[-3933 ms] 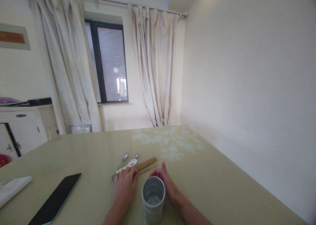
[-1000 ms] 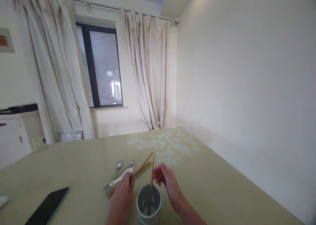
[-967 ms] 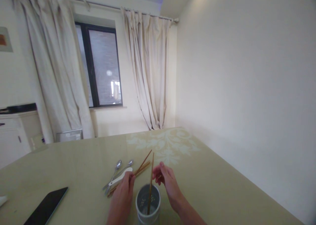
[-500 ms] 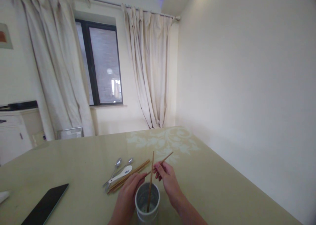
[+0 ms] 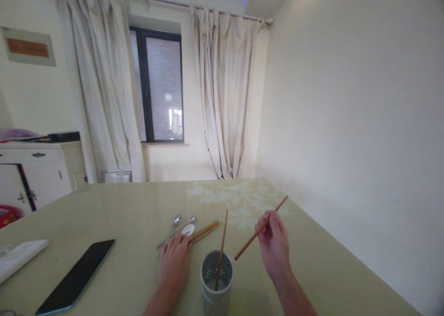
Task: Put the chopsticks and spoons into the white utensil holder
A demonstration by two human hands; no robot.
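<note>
A grey perforated holder (image 5: 216,286) stands on the table's near edge with one wooden chopstick (image 5: 220,251) upright in it. My right hand (image 5: 274,244) is raised to the holder's right and grips a second chopstick (image 5: 261,228), tilted up to the right above the table. My left hand (image 5: 175,260) rests flat on the table left of the holder, its fingers on the near ends of the loose chopsticks (image 5: 205,230) and over the white ceramic spoon (image 5: 188,229). Two metal spoons (image 5: 174,224) lie just beyond.
A black phone (image 5: 77,276) lies on the pale green table (image 5: 121,214) at the left, with a white cloth (image 5: 17,258) further left. A white cabinet (image 5: 38,168) stands at the far left. Curtains and a window fill the back wall; a plain wall runs along the right.
My right hand took a chopstick from the pile and lifted it up and to the right. My left hand drew back onto the pile. One chopstick went into the holder earlier.
</note>
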